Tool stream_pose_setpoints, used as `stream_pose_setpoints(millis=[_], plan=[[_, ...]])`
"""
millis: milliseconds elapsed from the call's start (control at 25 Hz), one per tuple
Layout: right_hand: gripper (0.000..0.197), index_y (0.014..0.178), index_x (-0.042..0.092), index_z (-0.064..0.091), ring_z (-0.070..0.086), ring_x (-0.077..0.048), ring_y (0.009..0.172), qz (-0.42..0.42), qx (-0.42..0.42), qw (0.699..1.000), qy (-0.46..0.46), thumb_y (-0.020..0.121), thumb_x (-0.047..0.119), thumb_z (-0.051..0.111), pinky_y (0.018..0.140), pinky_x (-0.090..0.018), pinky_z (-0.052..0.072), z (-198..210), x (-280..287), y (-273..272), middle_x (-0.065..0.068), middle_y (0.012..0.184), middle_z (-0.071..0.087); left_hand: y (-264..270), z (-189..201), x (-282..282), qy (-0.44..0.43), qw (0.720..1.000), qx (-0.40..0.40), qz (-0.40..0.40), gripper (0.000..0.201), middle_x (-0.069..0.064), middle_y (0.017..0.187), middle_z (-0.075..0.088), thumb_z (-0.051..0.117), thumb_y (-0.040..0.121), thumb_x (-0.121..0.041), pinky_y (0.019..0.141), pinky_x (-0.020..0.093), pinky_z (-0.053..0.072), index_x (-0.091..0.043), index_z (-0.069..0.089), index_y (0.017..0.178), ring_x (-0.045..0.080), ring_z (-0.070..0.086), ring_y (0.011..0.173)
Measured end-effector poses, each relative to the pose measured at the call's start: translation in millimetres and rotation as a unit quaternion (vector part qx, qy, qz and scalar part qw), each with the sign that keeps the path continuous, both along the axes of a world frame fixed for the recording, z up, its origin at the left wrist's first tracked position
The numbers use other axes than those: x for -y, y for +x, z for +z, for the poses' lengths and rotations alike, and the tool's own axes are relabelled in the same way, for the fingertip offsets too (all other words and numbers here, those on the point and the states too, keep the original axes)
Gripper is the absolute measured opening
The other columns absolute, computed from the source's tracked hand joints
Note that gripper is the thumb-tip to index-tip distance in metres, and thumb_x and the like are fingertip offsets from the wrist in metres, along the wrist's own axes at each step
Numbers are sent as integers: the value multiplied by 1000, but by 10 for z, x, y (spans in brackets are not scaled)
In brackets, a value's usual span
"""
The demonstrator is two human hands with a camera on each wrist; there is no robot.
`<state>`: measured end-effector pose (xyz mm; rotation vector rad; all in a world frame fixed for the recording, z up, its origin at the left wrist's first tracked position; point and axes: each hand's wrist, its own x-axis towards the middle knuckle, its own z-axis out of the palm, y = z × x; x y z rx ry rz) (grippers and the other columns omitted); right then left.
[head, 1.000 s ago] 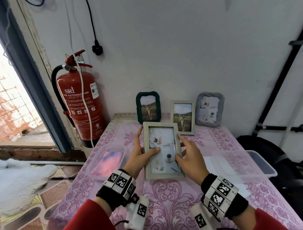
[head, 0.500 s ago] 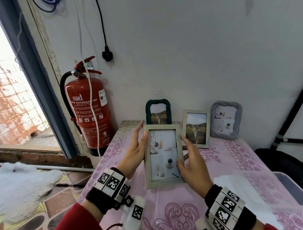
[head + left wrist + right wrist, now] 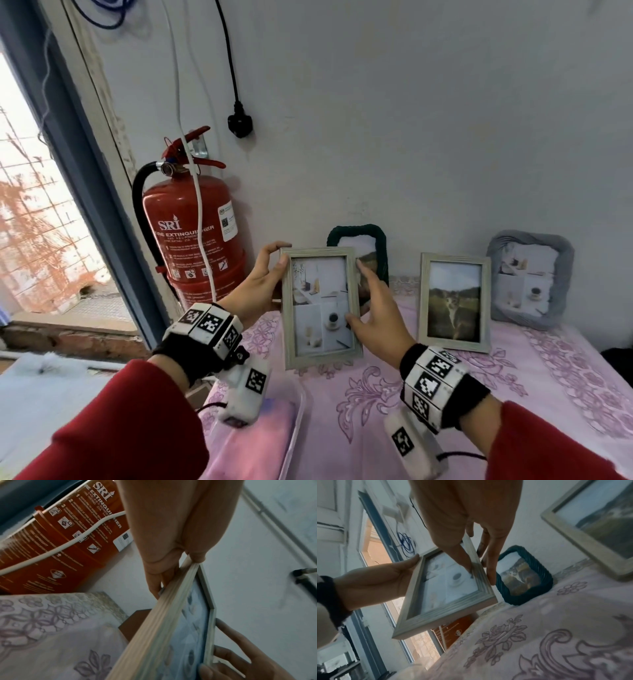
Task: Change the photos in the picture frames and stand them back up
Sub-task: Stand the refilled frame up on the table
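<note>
Head view shows the pale wooden frame [image 3: 321,307] held upright between both hands, above the tabletop [image 3: 445,394] near its far left corner, its lower edge seemingly just clear of the pink patterned cloth. The left hand [image 3: 261,287] grips the frame's upper left edge, thumb on the front moulding and fingers behind, which steadies the top. The right hand [image 3: 375,313] pinches the right edge, thumb on the front near the glass and fingers reaching round the back; in the right wrist view those fingers lie behind the frame, probably to reach the stand there, though the stand itself is hidden.

The frame already carries a pale collage photo, so I judge this one is changed and is being set back in the row. That row runs along the far edge against the wall: a dark green frame [image 3: 373,253], partly hidden behind the held one, a second wooden frame [image 3: 454,303] with a landscape photo, and a grey frame [image 3: 529,279]. A red fire extinguisher [image 3: 191,233] hangs just left of the tabletop, so the frame needs care on that side.
</note>
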<state>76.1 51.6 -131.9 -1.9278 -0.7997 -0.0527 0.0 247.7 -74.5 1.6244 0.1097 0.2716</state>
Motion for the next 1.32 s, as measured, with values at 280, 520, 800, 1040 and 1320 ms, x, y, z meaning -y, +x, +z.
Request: stream_pose_setpoints(millis=[280,520,800,1040,1320], plan=[[86,149,22,14,40,-18,128,17,-11,1000,-10,81,-5,60,104,-21,34,-268,-490,377,-5,144,31,336,-255,-403,-51,998,-35,11,24,4,98,58,34,100,-27,71,42,50,-29,32,124,26,57,84],[87,149,25,14,44,-20,122,12,-5,1000,-25,80,-7,57,105,-29,39,-378,-673,504,-6,134,34,496,-432,-517,-51,997,-25,44,30,5,104,52,31,101,-23,57,34,55,-22,27,131,20,56,81],[89,145,31,17,47,-13,103,3,0,1000,-15,77,-3,63,91,-28,48,-473,-588,457,-5,128,37,473,-541,-543,-57,998,-31,22,27,4,101,54,31,100,-22,57,32,57,-24,31,127,18,57,84],[93,145,32,18,49,-19,112,14,-34,999,8,75,-6,66,89,-40,54,-485,-604,253,-7,128,37,365,-576,-638,6,997,-66,48,23,-1,91,57,35,100,-28,58,35,53,-31,36,122,14,61,67],[95,147,35,13,57,-26,99,11,-41,999,-27,79,-6,64,90,-42,52,-441,-584,174,-11,121,37,267,-476,-627,107,988,-93,65,29,2,90,61,39,99,-19,54,36,58,-30,33,125,12,65,67]])
